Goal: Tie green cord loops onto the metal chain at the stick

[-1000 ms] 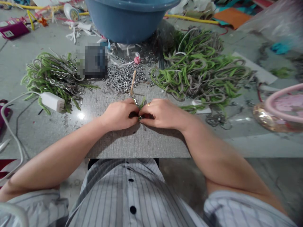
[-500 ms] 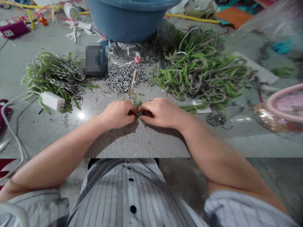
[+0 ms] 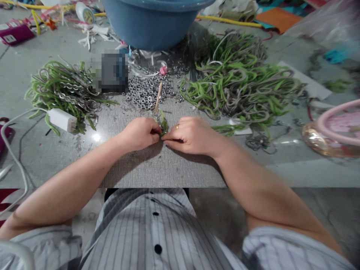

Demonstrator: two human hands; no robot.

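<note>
My left hand [image 3: 140, 134] and my right hand [image 3: 190, 134] meet at the middle of the grey mat [image 3: 157, 165], both pinched on a small green strip [image 3: 163, 125] with a bit of metal chain on it. A ring shows on my right hand. Just beyond the fingers lies a pile of small metal nuts [image 3: 147, 90] with a thin wooden stick [image 3: 158, 96] resting in it. Loose green and grey strips [image 3: 239, 84] are heaped to the right. Strips fitted with chains [image 3: 64, 92] lie in a bundle to the left.
A blue plastic basin [image 3: 154, 20] stands at the back centre. A white charger with cable [image 3: 62, 120] lies at the left. A pink-rimmed container [image 3: 337, 125] sits at the right edge. Scraps and coloured bits litter the far side.
My hands have drawn closer together around the green strip, and the fingers have shifted their pinch. The arms stay where they were.
</note>
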